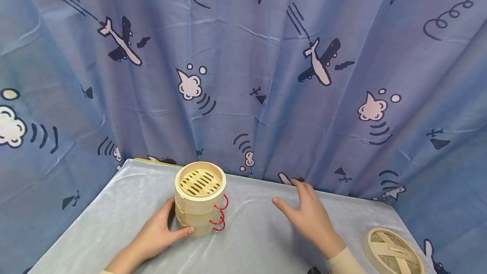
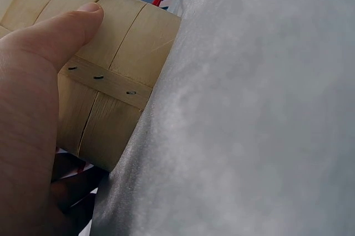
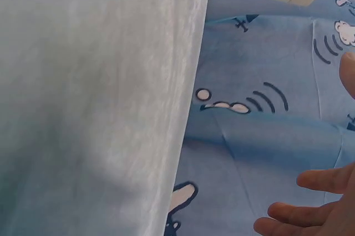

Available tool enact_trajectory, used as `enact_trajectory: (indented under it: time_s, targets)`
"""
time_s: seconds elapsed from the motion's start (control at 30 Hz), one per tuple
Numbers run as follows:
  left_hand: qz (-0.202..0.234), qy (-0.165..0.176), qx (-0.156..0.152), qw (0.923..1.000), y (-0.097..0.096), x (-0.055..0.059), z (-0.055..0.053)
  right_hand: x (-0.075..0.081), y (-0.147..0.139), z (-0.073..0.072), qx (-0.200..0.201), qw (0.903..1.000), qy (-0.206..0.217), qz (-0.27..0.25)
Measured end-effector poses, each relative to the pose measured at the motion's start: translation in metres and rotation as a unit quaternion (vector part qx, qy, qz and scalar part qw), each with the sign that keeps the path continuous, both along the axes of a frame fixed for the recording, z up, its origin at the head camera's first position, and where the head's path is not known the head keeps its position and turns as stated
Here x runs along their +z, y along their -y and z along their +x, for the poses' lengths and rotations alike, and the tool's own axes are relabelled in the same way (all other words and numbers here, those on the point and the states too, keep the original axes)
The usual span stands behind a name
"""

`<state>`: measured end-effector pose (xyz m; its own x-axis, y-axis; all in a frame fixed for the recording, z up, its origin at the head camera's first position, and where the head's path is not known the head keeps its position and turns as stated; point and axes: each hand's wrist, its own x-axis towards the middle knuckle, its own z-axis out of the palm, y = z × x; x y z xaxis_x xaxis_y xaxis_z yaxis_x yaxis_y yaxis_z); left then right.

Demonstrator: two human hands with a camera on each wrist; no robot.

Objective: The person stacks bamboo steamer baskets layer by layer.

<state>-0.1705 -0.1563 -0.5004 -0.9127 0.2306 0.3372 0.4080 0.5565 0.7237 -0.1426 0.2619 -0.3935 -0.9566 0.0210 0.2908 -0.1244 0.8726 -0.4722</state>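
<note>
A stack of small bamboo steamer baskets (image 1: 195,215) stands upright on the cloth-covered table, its slatted top tier uncovered. Red loops (image 1: 218,222) stick out from its right side. My left hand (image 1: 157,232) grips the stack low on its left side. In the left wrist view the thumb lies across the bamboo wall (image 2: 119,47), while the other fingers go round behind it, partly hidden. Well to the right of the stack, my right hand (image 1: 310,215) is held over the table with fingers extended and thumb spread, holding nothing. The right wrist view catches only its fingertips (image 3: 299,214) and thumb.
A round bamboo steamer lid (image 1: 393,250) with crossed strips lies at the table's right front. Pale grey cloth covers the table (image 1: 258,236). Behind it hangs a blue curtain (image 1: 243,75) printed with planes and clouds, close to the far edge.
</note>
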Motion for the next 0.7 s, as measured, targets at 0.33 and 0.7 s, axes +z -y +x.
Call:
enact_trajectory:
  time_s: [0.33, 0.7]
  targets:
    - [0.004, -0.005, 0.001, 1.0, -0.001, -0.001, 0.001, -0.012, -0.023, 0.01, -0.02, 0.9996, 0.01, 0.019]
    - [0.003, -0.002, 0.007, 1.0, -0.001, 0.0, 0.001, -0.027, -0.048, 0.022, -0.025, 0.9978, -0.044, 0.043]
